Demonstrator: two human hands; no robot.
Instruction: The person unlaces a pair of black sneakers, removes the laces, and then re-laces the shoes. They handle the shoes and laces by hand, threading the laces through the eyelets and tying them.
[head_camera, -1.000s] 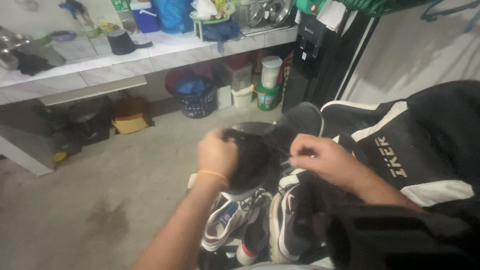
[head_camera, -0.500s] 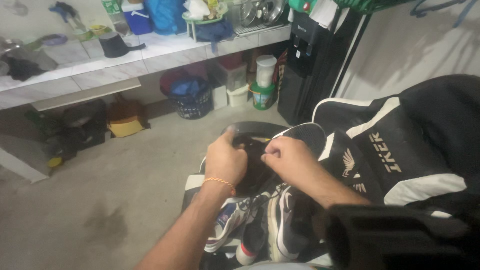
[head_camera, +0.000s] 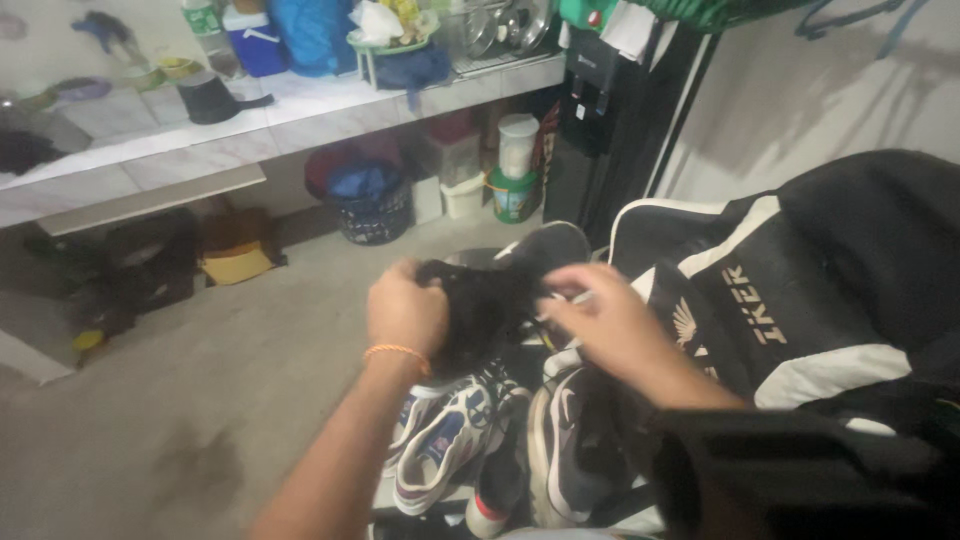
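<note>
Single head-worn view, angled steeply down and forward, close over the left hand (head_camera: 405, 312) and right hand (head_camera: 605, 322); beyond the hands, concrete floor (head_camera: 200, 400) and tiled tabletop (head_camera: 300, 110).

The right hand (head_camera: 612, 322) is smeared by motion, so its fingers cannot be told apart, and what they pinch is too blurred to make out. The left hand (head_camera: 405, 312) covers one end of the black shoe (head_camera: 490, 300), whose shape is lost in the dark, and the pile of sneakers (head_camera: 470, 440) below is cut off by the bottom edge. The black bag (head_camera: 840, 280) runs out of frame at the right, and the clutter on the counter (head_camera: 300, 115) is too small to name
</note>
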